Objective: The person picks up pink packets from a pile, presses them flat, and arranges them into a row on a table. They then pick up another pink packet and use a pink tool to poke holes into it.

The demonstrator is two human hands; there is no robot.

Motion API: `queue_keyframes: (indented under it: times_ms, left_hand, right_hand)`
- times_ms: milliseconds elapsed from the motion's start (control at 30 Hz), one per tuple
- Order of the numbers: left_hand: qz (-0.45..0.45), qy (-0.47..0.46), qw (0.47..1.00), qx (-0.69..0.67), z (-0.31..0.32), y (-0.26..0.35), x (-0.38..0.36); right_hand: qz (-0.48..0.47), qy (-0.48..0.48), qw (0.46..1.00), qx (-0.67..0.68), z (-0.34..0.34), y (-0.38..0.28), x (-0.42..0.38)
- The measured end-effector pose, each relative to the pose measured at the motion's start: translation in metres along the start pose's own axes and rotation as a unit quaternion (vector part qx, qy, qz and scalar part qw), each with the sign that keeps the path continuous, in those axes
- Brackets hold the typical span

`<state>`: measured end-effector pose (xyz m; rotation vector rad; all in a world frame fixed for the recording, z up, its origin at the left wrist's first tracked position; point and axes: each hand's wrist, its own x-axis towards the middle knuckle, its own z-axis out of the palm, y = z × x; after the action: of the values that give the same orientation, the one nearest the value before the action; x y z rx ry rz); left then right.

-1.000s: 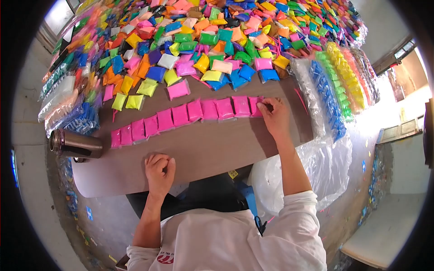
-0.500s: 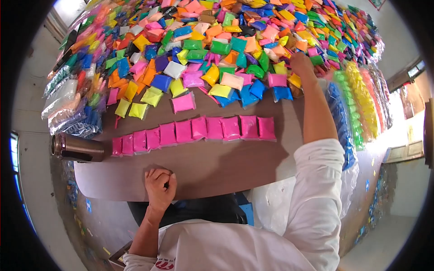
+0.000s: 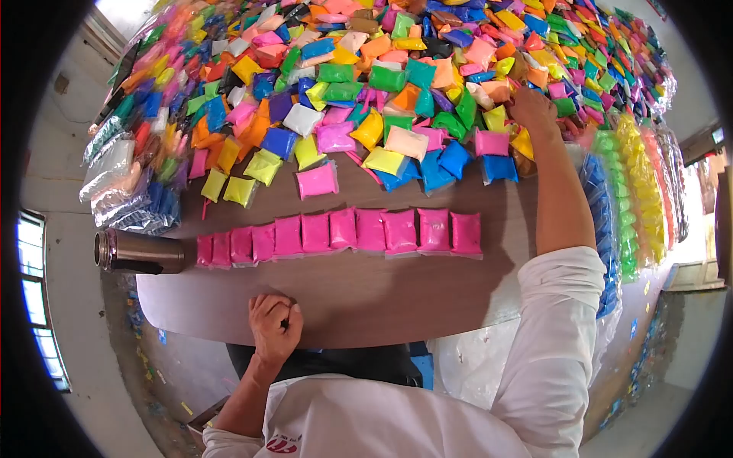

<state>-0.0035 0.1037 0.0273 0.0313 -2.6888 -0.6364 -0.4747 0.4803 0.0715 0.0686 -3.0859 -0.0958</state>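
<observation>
My left hand (image 3: 273, 327) is curled at the table's near edge, its fingers bent in; whether anything is inside cannot be seen. My right hand (image 3: 534, 113) reaches into the right part of a heap of small coloured packets (image 3: 388, 79), its fingertips hidden among them. Across the table (image 3: 366, 298) runs a row of several dark pink packets (image 3: 330, 231), side by side. A lighter pink packet (image 3: 317, 180) lies alone between the row and the heap.
A metal flask (image 3: 141, 252) lies on its side at the left end of the row. Clear bags of packets (image 3: 137, 191) stand at the left. Long bagged strips in blue (image 3: 601, 229), green and yellow hang at the right edge.
The whole view has shifted, with the table and packets appearing slightly further right and lower. My right hand stays in the heap, and my left hand stays curled at the near edge.
</observation>
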Motion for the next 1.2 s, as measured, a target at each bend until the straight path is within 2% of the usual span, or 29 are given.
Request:
queue_keyframes:
  times_ms: [133,233,367,533,600,633,667,767,867,967,1000,1100,1133,1200]
  left_hand:
    - [0.01,0.006,1.0,0.012,0.001,0.0,-0.001]
    - [0.013,0.012,1.0,0.021,0.003,0.001,-0.001]
    - [0.016,0.016,0.999,0.028,0.005,0.0,-0.002]
    - [0.019,0.011,0.999,0.027,0.005,0.001,-0.001]
    - [0.016,0.005,1.0,0.023,0.005,0.001,-0.002]
    - [0.014,0.005,1.0,0.021,0.004,0.001,-0.001]
    - [0.013,0.001,1.0,0.02,0.004,0.0,0.0]
    - [0.007,-0.004,1.0,0.019,0.002,0.0,-0.004]
    - [0.007,0.01,1.0,0.01,0.002,-0.002,-0.002]
    - [0.011,0.021,1.0,-0.016,0.0,-0.001,-0.003]
    - [0.013,0.022,0.999,-0.026,0.0,-0.002,-0.003]
    - [0.016,0.023,0.998,-0.063,-0.002,-0.008,-0.004]
    - [0.016,0.021,0.997,-0.076,-0.003,-0.01,-0.006]
    - [0.012,0.016,0.993,-0.116,-0.006,-0.013,-0.007]
  right_hand:
    - [-0.026,-0.008,1.0,0.009,0.007,0.008,0.007]
    - [-0.011,0.022,0.999,-0.023,0.005,-0.002,-0.003]
    - [0.02,0.044,0.997,0.054,0.008,0.006,0.007]
    - [0.025,0.097,0.985,0.142,-0.041,0.001,0.006]
    - [-0.087,-0.011,0.974,0.21,-0.052,0.009,0.012]
    - [-0.03,-0.068,0.932,0.355,-0.056,0.007,0.006]
    - [0.041,-0.106,0.866,0.487,-0.062,0.004,-0.001]
    - [0.037,-0.109,0.705,0.7,-0.078,-0.008,-0.043]
    - [-0.017,-0.156,0.59,0.792,-0.076,-0.022,-0.068]
    - [-0.027,-0.165,0.531,0.831,-0.086,-0.057,-0.123]
    - [-0.064,-0.212,0.513,0.829,-0.075,-0.059,-0.13]
    - [-0.052,-0.258,0.475,0.84,-0.062,-0.085,-0.182]
    - [-0.032,-0.259,0.496,0.828,-0.061,-0.097,-0.203]
    - [-0.047,-0.28,0.495,0.821,-0.037,-0.115,-0.236]
